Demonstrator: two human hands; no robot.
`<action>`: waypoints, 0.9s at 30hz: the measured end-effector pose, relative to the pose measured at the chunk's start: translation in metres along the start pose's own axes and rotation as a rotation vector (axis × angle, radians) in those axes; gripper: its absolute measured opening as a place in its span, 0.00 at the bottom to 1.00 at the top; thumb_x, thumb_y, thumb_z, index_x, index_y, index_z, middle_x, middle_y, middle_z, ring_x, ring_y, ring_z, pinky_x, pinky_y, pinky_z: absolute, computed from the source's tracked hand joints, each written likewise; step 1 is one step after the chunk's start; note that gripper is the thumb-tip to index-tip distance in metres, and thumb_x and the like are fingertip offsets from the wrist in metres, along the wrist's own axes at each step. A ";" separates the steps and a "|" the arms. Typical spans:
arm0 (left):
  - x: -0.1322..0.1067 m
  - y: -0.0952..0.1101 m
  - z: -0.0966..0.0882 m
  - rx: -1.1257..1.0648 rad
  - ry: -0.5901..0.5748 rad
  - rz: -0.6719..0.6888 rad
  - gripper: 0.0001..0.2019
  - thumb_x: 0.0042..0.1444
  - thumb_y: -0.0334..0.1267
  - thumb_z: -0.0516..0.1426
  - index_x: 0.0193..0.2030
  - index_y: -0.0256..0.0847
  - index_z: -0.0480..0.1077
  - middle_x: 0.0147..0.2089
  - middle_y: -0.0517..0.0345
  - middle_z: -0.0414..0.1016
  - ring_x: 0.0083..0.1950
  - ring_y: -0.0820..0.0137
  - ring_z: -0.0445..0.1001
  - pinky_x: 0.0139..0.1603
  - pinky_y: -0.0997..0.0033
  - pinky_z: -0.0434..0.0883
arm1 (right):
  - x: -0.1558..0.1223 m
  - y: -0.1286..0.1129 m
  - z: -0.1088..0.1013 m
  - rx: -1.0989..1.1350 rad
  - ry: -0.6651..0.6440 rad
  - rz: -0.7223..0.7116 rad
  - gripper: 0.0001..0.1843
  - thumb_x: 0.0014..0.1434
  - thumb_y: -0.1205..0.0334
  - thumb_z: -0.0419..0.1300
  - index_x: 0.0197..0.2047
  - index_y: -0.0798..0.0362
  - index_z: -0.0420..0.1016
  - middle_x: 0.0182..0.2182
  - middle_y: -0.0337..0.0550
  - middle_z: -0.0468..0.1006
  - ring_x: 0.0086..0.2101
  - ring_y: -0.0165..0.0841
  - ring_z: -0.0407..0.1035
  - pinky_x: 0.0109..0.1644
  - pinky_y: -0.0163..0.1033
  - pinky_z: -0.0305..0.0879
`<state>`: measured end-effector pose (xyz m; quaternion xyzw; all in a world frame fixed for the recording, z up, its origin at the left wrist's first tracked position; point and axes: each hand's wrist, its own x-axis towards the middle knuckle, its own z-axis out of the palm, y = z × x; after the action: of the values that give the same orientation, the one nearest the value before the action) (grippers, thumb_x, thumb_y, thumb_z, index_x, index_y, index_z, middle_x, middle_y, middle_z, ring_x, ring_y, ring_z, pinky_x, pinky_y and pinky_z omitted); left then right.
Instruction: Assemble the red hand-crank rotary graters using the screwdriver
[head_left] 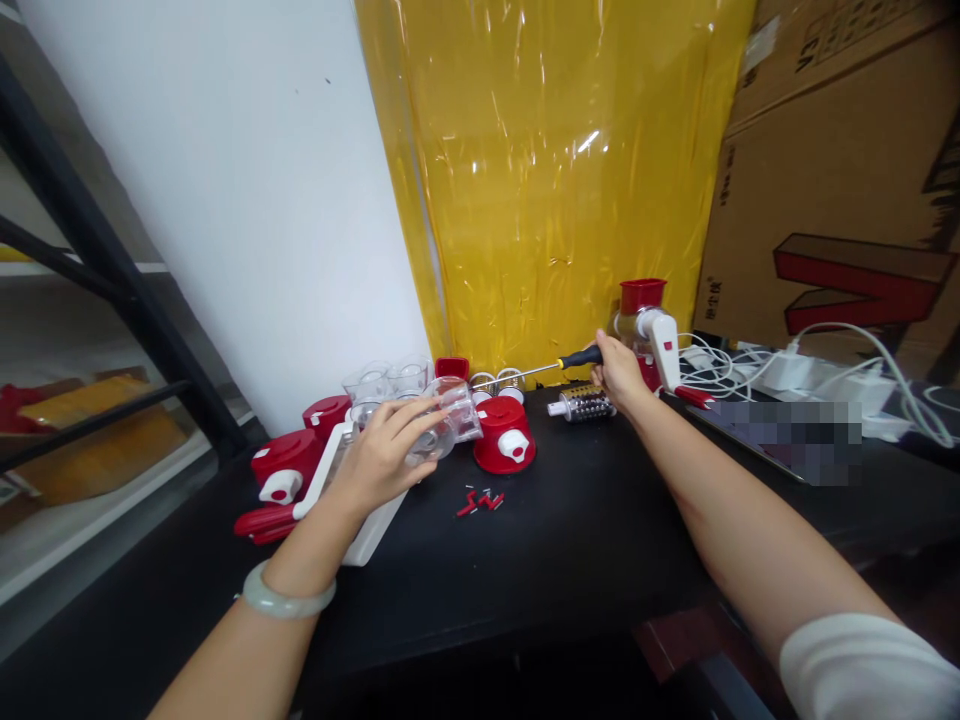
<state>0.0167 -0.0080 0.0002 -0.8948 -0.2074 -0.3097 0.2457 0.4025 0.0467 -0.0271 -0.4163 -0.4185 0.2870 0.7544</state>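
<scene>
My right hand (619, 370) is wrapped round the black and yellow handle of a screwdriver (581, 357). Its long metal shaft points left, towards a clear plastic housing (457, 410). That housing is in the grip of my left hand (394, 440), fingers spread over its top and thumb below. I cannot tell whether the screwdriver tip touches it. Just right of the housing stands a red base (504, 440) with a white knob. Small red parts and screws (484, 502) lie on the black table in front. A metal grater drum (587, 405) rests below the screwdriver.
More red bases (289, 465) and white crank arms with red handles (270, 522) stand at left. An assembled rotary grater (649, 330) is at back right, near white cables (724, 365) and a tablet (780, 440). Yellow plastic sheeting (555, 180) and a cardboard box (832, 190) rise behind.
</scene>
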 end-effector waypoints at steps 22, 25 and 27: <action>-0.001 0.001 0.004 0.026 0.008 0.018 0.28 0.53 0.25 0.60 0.61 0.42 0.64 0.60 0.48 0.70 0.59 0.57 0.66 0.56 0.53 0.69 | 0.001 0.004 -0.004 -0.161 0.045 -0.024 0.23 0.55 0.40 0.60 0.26 0.50 0.61 0.09 0.28 0.58 0.10 0.24 0.53 0.12 0.30 0.48; -0.002 0.000 0.005 0.064 0.021 0.034 0.29 0.53 0.23 0.58 0.62 0.43 0.62 0.61 0.49 0.70 0.62 0.56 0.64 0.57 0.52 0.69 | 0.000 0.001 -0.002 -0.142 0.065 0.007 0.22 0.54 0.40 0.61 0.25 0.49 0.61 0.09 0.28 0.56 0.10 0.25 0.51 0.12 0.31 0.47; -0.002 0.000 0.006 0.091 0.024 0.046 0.30 0.54 0.22 0.57 0.63 0.44 0.62 0.61 0.50 0.70 0.63 0.56 0.63 0.57 0.51 0.69 | -0.001 0.001 -0.001 -0.125 0.064 0.033 0.22 0.54 0.40 0.60 0.25 0.48 0.60 0.09 0.28 0.55 0.10 0.25 0.50 0.12 0.32 0.46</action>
<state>0.0174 -0.0053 -0.0052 -0.8834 -0.1979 -0.3049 0.2957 0.4030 0.0462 -0.0284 -0.4784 -0.4043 0.2596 0.7351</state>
